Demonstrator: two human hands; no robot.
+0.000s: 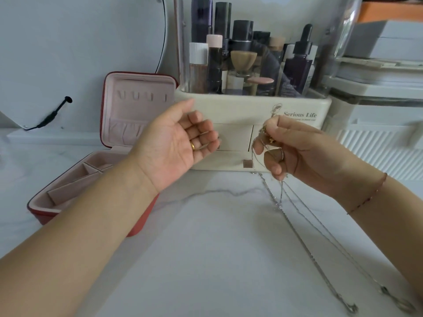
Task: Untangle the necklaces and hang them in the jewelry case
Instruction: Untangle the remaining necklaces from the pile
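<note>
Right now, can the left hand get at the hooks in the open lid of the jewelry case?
Probably yes. The left hand is open, close beside the hooks, with nothing between them; the necklaces are in the right hand.

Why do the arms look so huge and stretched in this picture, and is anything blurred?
Head view: the wide-angle lens swells the left forearm near the bottom edge. Head view: light is soft and even, with faint shadows on the table. Head view: the necklaces pinched in the right hand blur towards the lower right corner.
</note>
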